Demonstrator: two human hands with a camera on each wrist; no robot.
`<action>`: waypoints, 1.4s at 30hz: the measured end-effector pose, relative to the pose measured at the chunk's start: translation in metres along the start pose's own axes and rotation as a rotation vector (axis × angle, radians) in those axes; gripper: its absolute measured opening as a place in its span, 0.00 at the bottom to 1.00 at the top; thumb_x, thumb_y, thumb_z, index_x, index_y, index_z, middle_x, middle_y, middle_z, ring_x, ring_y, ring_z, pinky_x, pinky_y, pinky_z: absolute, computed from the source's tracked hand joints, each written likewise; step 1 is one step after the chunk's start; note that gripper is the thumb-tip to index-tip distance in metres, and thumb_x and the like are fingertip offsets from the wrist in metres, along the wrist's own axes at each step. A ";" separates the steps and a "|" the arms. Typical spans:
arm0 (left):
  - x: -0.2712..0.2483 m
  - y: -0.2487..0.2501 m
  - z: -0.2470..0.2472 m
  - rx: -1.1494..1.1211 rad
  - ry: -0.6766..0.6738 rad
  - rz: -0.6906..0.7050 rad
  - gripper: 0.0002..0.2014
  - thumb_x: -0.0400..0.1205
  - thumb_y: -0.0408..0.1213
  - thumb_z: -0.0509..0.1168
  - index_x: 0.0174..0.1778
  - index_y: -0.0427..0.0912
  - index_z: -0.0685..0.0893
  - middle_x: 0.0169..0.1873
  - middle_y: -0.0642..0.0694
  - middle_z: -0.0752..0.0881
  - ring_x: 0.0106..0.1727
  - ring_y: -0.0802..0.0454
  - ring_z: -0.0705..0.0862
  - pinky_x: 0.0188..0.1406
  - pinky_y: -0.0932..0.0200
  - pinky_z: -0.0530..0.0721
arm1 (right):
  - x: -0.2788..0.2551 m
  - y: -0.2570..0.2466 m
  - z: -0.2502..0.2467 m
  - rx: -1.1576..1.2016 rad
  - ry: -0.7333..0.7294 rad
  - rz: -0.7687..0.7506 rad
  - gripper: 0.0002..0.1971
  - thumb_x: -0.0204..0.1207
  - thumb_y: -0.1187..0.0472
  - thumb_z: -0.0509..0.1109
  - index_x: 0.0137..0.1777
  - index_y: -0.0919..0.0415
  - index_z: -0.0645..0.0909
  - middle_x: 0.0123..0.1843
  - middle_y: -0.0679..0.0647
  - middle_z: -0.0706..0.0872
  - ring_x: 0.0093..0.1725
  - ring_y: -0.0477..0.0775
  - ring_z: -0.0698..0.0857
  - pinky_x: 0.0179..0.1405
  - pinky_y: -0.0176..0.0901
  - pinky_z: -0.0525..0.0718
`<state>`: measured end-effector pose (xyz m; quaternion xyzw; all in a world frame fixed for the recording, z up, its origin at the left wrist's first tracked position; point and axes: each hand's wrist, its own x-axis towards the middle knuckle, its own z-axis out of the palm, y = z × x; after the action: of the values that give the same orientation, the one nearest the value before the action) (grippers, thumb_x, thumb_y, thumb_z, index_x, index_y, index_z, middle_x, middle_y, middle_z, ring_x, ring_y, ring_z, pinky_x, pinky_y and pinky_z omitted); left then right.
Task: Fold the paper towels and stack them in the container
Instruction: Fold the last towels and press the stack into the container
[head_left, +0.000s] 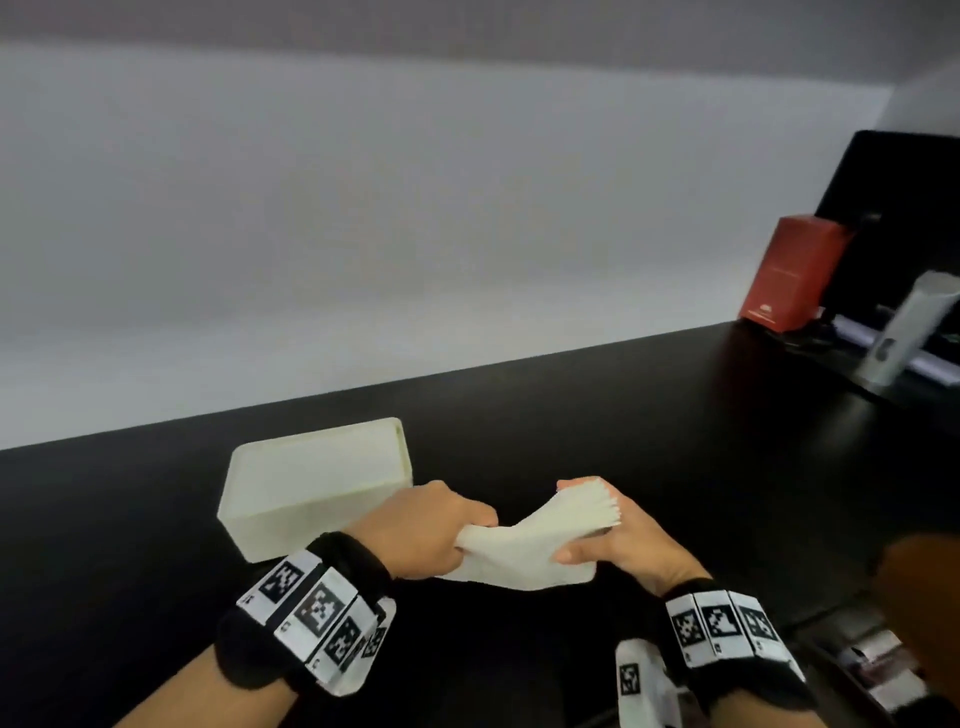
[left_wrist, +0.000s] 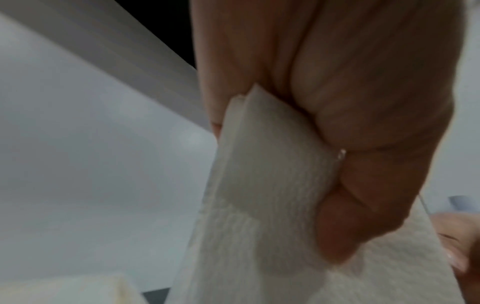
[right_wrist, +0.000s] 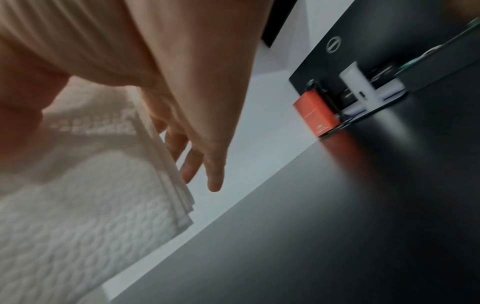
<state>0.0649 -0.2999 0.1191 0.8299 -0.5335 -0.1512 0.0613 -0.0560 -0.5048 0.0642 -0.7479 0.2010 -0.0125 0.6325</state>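
Both hands hold a soft stack of white embossed paper towels (head_left: 524, 540) just above the black bench (head_left: 649, 441).

The left hand (head_left: 423, 530) pinches one end in curled fingers; the right hand (head_left: 618, 540) cradles the fanned edges, thumb on top. Light and limp, the towels will likely sag and splay, so grip across the folded edge. The open cream plastic container (head_left: 317, 488) sits just beside the left hand.

One container (head_left: 270, 499), two hands (head_left: 524, 535).
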 end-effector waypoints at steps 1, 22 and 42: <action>-0.007 -0.016 -0.007 0.008 0.014 -0.036 0.17 0.75 0.30 0.58 0.53 0.55 0.82 0.41 0.49 0.84 0.44 0.52 0.81 0.38 0.59 0.73 | 0.012 -0.008 0.012 0.011 -0.019 -0.014 0.37 0.48 0.69 0.84 0.60 0.55 0.77 0.53 0.51 0.88 0.56 0.51 0.86 0.49 0.38 0.84; -0.057 -0.215 0.008 -1.332 0.926 -0.666 0.24 0.70 0.27 0.77 0.57 0.53 0.80 0.56 0.44 0.82 0.56 0.44 0.84 0.56 0.47 0.86 | 0.165 -0.071 0.177 0.180 -0.004 -0.090 0.30 0.65 0.77 0.76 0.55 0.39 0.78 0.57 0.52 0.84 0.57 0.55 0.85 0.58 0.54 0.86; -0.048 -0.205 0.013 -1.375 0.896 -0.562 0.20 0.69 0.24 0.76 0.49 0.48 0.79 0.49 0.45 0.85 0.52 0.46 0.84 0.44 0.57 0.85 | 0.165 -0.066 0.173 0.174 -0.007 -0.026 0.21 0.65 0.76 0.76 0.51 0.50 0.81 0.53 0.55 0.86 0.55 0.57 0.85 0.57 0.57 0.85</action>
<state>0.2199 -0.1696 0.0623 0.6912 -0.0245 -0.1085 0.7140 0.1622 -0.3861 0.0532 -0.6926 0.1873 -0.0357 0.6957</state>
